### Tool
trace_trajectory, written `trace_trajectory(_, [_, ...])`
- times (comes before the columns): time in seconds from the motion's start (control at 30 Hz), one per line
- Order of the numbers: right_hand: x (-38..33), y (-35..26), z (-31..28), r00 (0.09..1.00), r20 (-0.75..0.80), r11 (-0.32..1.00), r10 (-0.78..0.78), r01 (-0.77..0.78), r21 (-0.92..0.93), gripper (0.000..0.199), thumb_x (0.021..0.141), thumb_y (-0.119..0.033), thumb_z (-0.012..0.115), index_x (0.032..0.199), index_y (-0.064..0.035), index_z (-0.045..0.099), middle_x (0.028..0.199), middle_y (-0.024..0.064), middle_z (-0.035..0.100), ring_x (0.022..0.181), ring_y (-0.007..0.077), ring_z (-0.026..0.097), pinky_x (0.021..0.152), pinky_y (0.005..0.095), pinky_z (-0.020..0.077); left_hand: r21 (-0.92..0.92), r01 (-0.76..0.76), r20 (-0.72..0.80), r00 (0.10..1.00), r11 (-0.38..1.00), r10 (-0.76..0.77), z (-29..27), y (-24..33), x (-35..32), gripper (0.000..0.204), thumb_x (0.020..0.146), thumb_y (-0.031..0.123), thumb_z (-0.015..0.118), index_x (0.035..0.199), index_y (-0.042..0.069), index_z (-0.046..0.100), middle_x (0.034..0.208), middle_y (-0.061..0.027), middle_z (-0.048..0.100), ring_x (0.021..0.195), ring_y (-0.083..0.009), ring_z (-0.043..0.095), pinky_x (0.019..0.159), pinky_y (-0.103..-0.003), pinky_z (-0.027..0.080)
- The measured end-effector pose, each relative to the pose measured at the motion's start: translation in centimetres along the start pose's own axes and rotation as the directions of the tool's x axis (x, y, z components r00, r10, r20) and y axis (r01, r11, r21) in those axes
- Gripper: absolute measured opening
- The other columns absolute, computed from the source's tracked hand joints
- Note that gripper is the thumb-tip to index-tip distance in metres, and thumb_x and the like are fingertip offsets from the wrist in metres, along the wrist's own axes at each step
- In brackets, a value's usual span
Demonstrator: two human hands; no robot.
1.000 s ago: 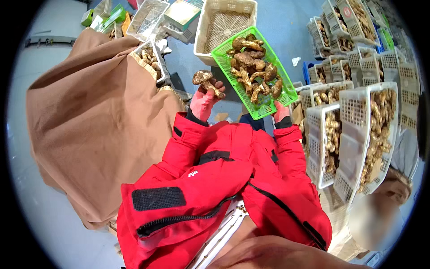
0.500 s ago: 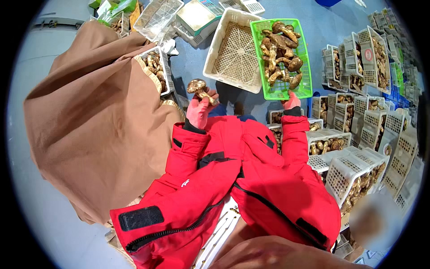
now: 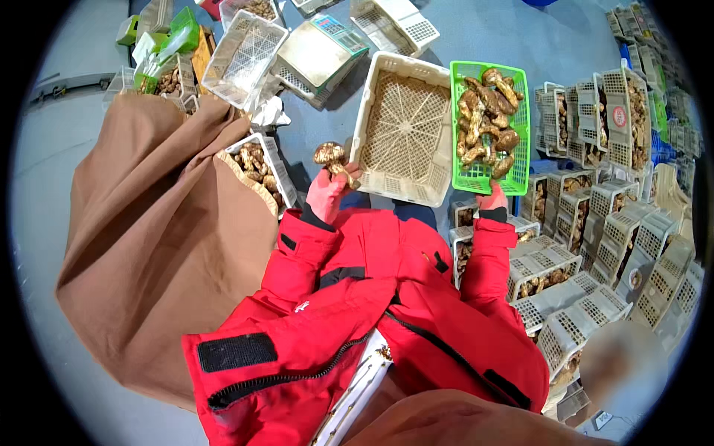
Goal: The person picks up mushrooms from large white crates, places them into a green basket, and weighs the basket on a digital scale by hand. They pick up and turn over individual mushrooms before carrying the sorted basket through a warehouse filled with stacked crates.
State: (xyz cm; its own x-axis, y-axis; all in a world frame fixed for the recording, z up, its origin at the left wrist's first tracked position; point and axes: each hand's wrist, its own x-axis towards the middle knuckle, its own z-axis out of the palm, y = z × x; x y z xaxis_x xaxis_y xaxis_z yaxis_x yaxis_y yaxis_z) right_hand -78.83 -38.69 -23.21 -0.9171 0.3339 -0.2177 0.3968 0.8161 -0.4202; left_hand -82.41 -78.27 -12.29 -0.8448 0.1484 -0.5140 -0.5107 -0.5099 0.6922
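My left hand (image 3: 327,192), in a pink glove, is closed around a brown mushroom (image 3: 329,155) held up in front of me. My right hand (image 3: 493,198), also pink-gloved, grips the near edge of a green plastic basket (image 3: 462,181) filled with several brown mushrooms (image 3: 487,123). An empty white lattice crate (image 3: 401,128) lies on the floor between my two hands, next to the green basket. My red jacket sleeves cover both forearms.
A large brown cloth (image 3: 160,245) covers a heap at my left, with a white basket of mushrooms (image 3: 256,169) at its edge. Stacks of white baskets (image 3: 595,245) holding mushrooms stand at my right. A scale (image 3: 316,56) and more crates lie ahead.
The view has tilted so the floor ahead shows more. The green basket now sits level beside the white crate rather than tilted. My left hand still holds the mushroom.
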Motion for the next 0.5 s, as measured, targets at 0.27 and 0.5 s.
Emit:
trace_trajectory(0.27, [3.2,6.0,5.9,0.999,-0.037,0.948,-0.028,0.038,0.317,0.038,0.064,-0.033,0.067,0.091,-0.0068,0.060,0.082,0.0146,0.062,0.076,0.0328,0.059,0.068,0.0386,0.0471,0.108,0.063,-0.140,0.989,0.992,-0.048,3.2,0.1,-1.2,0.057,0.079,0.034,0.058,0.119,0.000,0.036,0.115,-0.0154,0.048,0.104,-0.0245,0.050,0.085,-0.037,0.041])
trace_trajectory(0.5, [8.8,-0.4,2.0,0.991,0.033,0.885,-0.130,0.100,0.455,0.039,0.068,-0.033,0.064,0.094,-0.0048,0.057,0.080,0.0134,0.061,0.074,0.0314,0.059,0.066,0.0371,0.0474,-0.093,0.008,-0.130,0.991,0.996,-0.021,4.3,0.0,-3.6,0.063,0.077,0.033,0.062,0.122,0.000,0.034,0.114,-0.0136,0.047,0.102,-0.0241,0.051,0.084,-0.037,0.042])
